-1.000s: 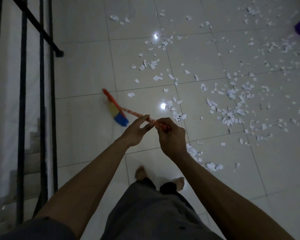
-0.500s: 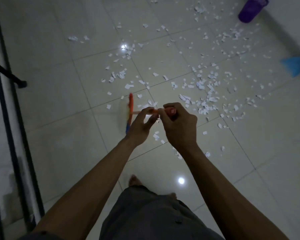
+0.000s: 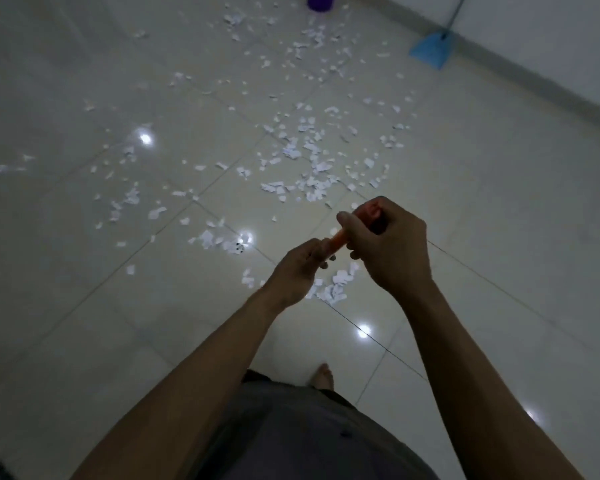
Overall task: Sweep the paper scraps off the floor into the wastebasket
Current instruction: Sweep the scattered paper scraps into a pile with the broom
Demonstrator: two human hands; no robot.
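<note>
Right hand wraps round the top of the orange handle, and left hand curls round it just below. Scraps lie scattered beyond the handle, bin farther beyond.

The pale square floor tiles look smooth and glossy, mirroring small lights. On them the torn white paper scraps look matt. The flat blue dustpan looks like smooth plastic.

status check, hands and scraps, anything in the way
Left hand and right hand grip the broom handle. Paper scraps all over the floor; wastebasket far side. Dustpan by the wall, nothing blocking.
</note>
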